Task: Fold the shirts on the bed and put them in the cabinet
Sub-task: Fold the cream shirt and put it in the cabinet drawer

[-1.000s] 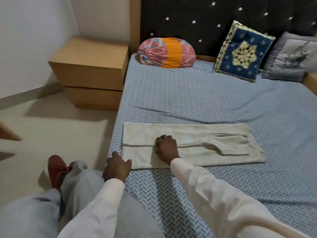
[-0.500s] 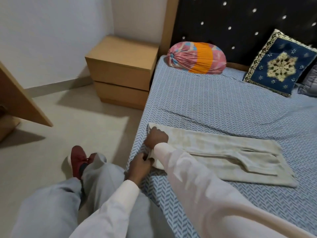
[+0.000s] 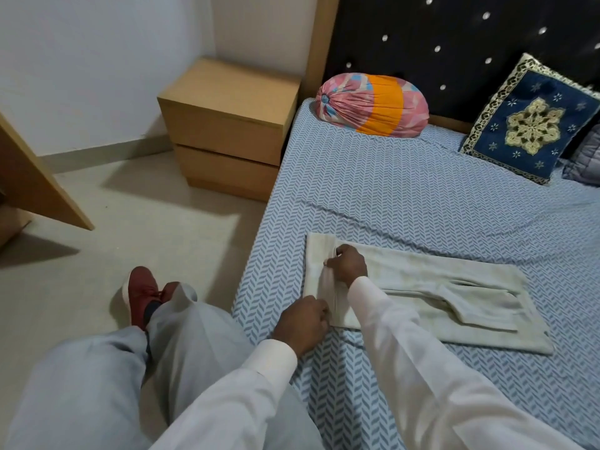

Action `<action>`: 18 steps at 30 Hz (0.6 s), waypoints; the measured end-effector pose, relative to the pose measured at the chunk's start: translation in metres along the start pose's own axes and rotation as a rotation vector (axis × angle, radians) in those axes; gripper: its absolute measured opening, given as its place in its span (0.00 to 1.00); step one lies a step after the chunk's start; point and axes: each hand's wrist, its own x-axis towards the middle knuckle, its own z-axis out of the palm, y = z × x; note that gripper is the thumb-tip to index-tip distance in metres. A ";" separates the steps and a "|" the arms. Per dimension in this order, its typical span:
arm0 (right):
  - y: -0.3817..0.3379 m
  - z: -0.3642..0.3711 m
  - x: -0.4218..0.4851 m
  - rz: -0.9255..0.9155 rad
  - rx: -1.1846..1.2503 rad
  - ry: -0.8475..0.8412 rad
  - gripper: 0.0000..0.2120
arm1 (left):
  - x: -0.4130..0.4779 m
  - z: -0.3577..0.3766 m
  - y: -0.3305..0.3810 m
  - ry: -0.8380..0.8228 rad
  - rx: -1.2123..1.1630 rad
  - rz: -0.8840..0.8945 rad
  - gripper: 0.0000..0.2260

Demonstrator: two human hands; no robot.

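Both hands at the shirt's left end

The left hand (image 3: 300,323) and right hand (image 3: 349,263) pinch the folded pale shirt (image 3: 422,287) lying flat on the bed (image 3: 406,196), near its edge.

The bed (image 3: 389,190) bears a shirt (image 3: 438,293), bolster (image 3: 373,105) and blue cushion (image 3: 529,125).

Soft, moderately bright indoor light. Left of the bed (image 3: 422,196), soft-edged shadows lie across the floor (image 3: 162,254) around a paler patch. Straight lines bow toward the frame's borders.
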 end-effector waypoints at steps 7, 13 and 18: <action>-0.006 0.025 -0.012 -0.304 -0.575 0.118 0.17 | 0.009 -0.009 -0.018 0.165 -0.185 -0.340 0.20; -0.026 0.037 -0.023 -0.183 -0.773 0.006 0.40 | 0.016 0.001 -0.014 -0.062 -0.235 -0.430 0.19; -0.049 0.045 -0.034 -0.111 -0.705 -0.084 0.30 | 0.008 -0.016 -0.023 -0.076 -0.385 -0.404 0.15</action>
